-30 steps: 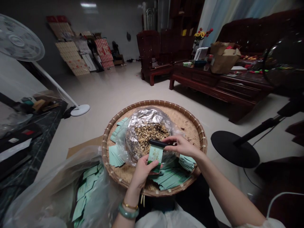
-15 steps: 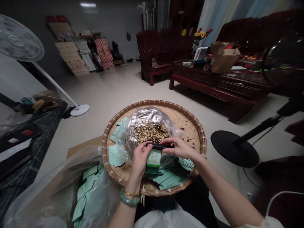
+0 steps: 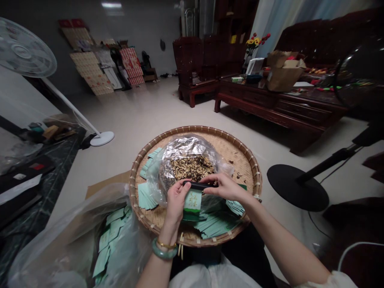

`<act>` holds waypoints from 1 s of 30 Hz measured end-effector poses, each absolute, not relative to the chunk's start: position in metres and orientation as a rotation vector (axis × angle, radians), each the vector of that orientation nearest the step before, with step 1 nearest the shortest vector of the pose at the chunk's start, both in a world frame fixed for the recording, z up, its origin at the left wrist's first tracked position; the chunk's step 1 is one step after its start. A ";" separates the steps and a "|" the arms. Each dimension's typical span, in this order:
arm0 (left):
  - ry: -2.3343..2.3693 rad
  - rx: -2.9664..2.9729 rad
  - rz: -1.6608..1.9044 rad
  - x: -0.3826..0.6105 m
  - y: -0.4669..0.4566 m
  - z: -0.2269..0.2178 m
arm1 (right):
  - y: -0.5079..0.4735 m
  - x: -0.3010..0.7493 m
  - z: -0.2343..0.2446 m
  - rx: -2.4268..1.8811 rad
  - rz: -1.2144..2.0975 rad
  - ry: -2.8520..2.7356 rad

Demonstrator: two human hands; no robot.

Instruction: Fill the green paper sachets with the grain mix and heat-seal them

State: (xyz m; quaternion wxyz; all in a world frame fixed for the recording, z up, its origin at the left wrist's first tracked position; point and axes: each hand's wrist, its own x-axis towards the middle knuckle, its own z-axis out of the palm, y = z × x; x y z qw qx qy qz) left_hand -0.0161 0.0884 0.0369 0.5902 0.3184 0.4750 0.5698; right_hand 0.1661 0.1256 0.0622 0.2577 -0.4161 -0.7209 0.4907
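Observation:
My left hand (image 3: pixel 176 197) pinches a small green packet (image 3: pixel 192 203) with gold lettering by its upper left corner. Across the packet's top edge lies a slim black bar-shaped tool (image 3: pixel 200 185), whose right part is gripped by the fingers of my right hand (image 3: pixel 225 187). Both hands are over the near half of a round woven bamboo tray (image 3: pixel 257 170). Just beyond them a clear plastic bag (image 3: pixel 189 143) lies open, showing a loose brown and tan dried mix (image 3: pixel 192 168). Fanned green packets (image 3: pixel 216 226) lie below my hands, and more packets (image 3: pixel 147 197) are at the left.
Left of the tray, a big clear plastic bag (image 3: pixel 72 240) holds many green packets. A white standing fan (image 3: pixel 102 138) is at the left, a black fan base (image 3: pixel 297 187) at the right. Further back stands a dark wooden table (image 3: pixel 249 94) bearing a cardboard box (image 3: pixel 283 76).
The packet's visible side now shows gold lettering where a flower pattern was. My hands and the black tool stay at nearly the same spot.

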 end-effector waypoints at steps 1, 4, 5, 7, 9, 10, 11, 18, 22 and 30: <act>1.106 0.738 1.327 -0.016 0.088 0.037 | 0.126 0.166 0.062 -1.131 1.331 -1.951; 1.102 0.730 1.326 -0.016 0.088 0.038 | 0.125 0.166 0.062 -1.132 1.331 -1.951; 1.102 0.730 1.326 -0.016 0.088 0.038 | 0.125 0.166 0.063 -1.131 1.332 -1.953; 1.104 0.732 1.329 -0.017 0.088 0.038 | 0.125 0.165 0.063 -1.127 1.343 -1.954; 1.104 0.736 1.330 -0.017 0.088 0.039 | 0.125 0.165 0.064 -1.128 1.350 -1.950; 1.102 0.737 1.329 -0.017 0.088 0.040 | 0.125 0.165 0.064 -1.133 1.350 -1.947; 1.099 0.734 1.325 -0.017 0.088 0.040 | 0.125 0.164 0.064 -1.138 1.350 -1.942; 1.078 0.779 1.151 -0.022 0.086 0.038 | 0.130 0.169 0.053 -1.142 1.511 -1.793; 1.098 0.825 1.060 -0.025 0.084 0.037 | 0.132 0.174 0.047 -1.104 1.685 -1.734; 1.144 0.865 1.068 -0.024 0.083 0.040 | 0.125 0.174 0.046 -0.987 1.535 -1.857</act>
